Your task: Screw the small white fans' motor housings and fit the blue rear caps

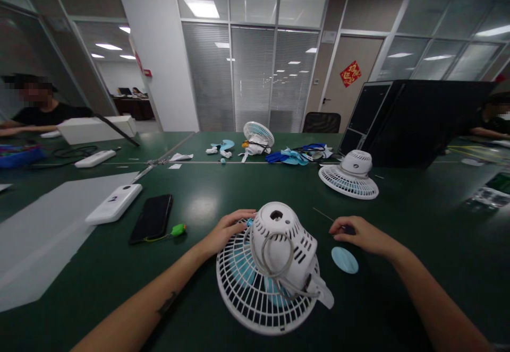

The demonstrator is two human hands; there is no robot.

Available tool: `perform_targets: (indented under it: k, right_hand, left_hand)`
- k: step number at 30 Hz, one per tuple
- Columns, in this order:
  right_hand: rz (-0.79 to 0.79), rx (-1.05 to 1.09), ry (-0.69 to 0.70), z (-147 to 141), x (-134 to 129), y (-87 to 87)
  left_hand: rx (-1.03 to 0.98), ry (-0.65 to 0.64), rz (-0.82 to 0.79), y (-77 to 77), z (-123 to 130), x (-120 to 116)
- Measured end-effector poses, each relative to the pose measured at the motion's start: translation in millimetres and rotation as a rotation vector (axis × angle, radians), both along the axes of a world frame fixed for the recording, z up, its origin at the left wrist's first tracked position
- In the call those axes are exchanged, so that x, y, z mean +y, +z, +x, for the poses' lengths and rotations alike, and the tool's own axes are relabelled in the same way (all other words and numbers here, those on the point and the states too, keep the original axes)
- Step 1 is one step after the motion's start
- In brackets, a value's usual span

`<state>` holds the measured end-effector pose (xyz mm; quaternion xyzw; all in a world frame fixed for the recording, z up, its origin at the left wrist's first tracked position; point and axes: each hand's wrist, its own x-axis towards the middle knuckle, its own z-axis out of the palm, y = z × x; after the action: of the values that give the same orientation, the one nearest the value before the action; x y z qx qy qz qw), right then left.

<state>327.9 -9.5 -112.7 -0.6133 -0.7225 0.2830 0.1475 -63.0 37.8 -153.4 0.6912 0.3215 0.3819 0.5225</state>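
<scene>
A small white electric fan (285, 235) lies face down on the green table before me, its light blue blades showing through the guard. A grey cord is looped over its motor housing, and the top of the housing has a dark opening. My left hand (229, 230) grips the far left side of this fan, fingers against the housing; a small bright blue part (249, 222) shows by the fingertips. On the right, my right hand (358, 233) is closed round a dark-handled screwdriver (324, 214) whose thin shaft points up and left. A light blue oval disc (345, 260) lies just below that hand.
Another white fan (354, 174) lies face down behind, and a third fan (257, 138) stands farther back near blue gloves (282, 155). A phone (152, 218), a white box marked 2 (114, 204) and a translucent sheet (48, 230) lie left. A black monitor (414, 121) stands right. People sit at both sides.
</scene>
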Motion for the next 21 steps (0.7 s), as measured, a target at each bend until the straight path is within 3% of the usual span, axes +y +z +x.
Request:
perform_targets:
  k: [5, 12, 18, 21]
  right_hand:
    - [0.043, 0.056, -0.047, -6.4, 0.3, -0.6]
    - [0.197, 0.281, -0.230, -10.5, 12.8, 1.0]
    - [0.421, 0.494, -0.258, -38.1, 5.6, 35.6]
    - [0.502, 0.591, -0.132, -72.9, -7.9, 66.1]
  left_hand:
    - [0.003, -0.005, 0.015, 0.9, -0.1, -0.6]
    - [-0.011, -0.013, 0.023, 1.7, 0.0, -1.1]
    - [-0.004, -0.003, 0.023, 1.8, 0.2, -2.2]
    - [0.013, 0.003, 0.027, 2.8, 0.3, -3.6]
